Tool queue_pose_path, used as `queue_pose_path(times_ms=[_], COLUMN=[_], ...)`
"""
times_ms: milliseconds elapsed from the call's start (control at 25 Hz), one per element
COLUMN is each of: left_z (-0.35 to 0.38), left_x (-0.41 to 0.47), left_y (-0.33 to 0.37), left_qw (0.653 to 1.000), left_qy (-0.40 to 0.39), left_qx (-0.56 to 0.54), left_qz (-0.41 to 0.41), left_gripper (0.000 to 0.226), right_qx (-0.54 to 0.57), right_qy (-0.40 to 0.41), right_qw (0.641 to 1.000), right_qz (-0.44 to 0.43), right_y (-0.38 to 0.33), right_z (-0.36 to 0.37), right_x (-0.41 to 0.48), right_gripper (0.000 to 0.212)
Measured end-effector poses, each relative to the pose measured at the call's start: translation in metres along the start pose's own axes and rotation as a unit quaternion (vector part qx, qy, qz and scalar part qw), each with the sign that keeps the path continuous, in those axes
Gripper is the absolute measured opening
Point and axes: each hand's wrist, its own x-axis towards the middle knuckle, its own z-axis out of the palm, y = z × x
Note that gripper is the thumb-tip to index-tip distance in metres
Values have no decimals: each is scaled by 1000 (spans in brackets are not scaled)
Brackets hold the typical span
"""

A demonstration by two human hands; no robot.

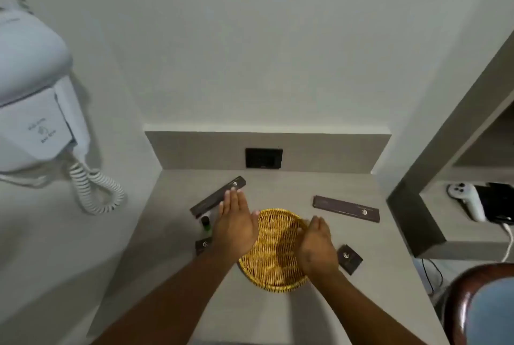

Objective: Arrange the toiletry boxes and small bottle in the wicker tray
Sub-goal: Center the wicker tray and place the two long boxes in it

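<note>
A round yellow wicker tray lies empty on the grey counter. My left hand hovers flat over its left rim, fingers together and extended, holding nothing. My right hand is held edge-up over the tray's right rim, also holding nothing. A long dark box lies slantwise behind my left hand. Another long dark box lies to the right of the tray. A small dark bottle stands left of the tray, with a small dark box in front of it. A small square dark box lies right of my right hand.
A black wall socket sits in the backsplash. A white wall hair dryer with a coiled cord hangs at left. Grey shelving at right holds a white controller. A chair back stands at lower right.
</note>
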Motion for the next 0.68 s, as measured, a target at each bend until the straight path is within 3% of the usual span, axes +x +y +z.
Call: queue_pose_path(times_ms=[120, 280, 480, 680], left_z=[4, 7, 13, 5], left_x=[-2, 2, 12, 20], left_y=[-7, -13, -20, -23], left_qw=[988, 972, 959, 967], left_qy=[-35, -76, -101, -114], left_qx=[-96, -136, -174, -154], left_qz=[-114, -179, -201, -171], left_gripper=[29, 17, 19, 35], right_qx=[33, 108, 122, 87], right_qy=[11, 24, 24, 1], right_qw=[996, 981, 978, 986], right_qz=[83, 158, 168, 142], right_y=[9, 15, 16, 21], right_z=[-1, -4, 0, -14], right_x=[15, 33, 38, 44], right_gripper=[25, 32, 29, 35])
